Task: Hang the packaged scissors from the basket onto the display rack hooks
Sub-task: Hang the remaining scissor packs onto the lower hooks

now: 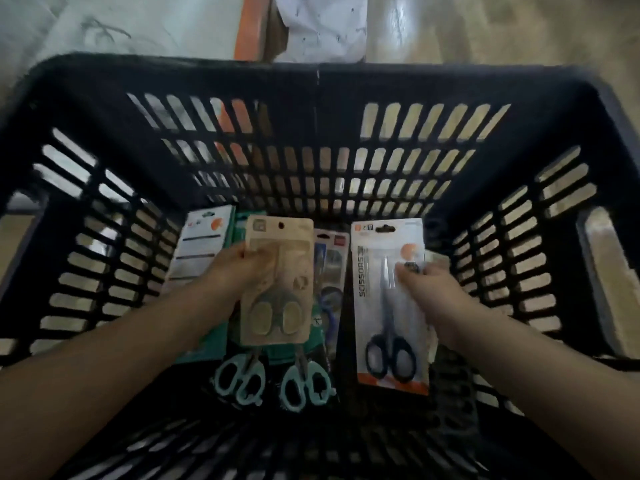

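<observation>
Deep in the black slotted plastic basket (104,188), the left hand (239,268) pinches a tan card pack of scissors (277,271) and the right hand (426,282) pinches a white one (384,292), so thin grips could let either pack slip back onto the pile.

Our forearms leave the bottom edge; the black basket (104,109) is cropped at both sides, and the blue-handled scissors pack (329,271) lies half-hidden, its print blurred.
</observation>
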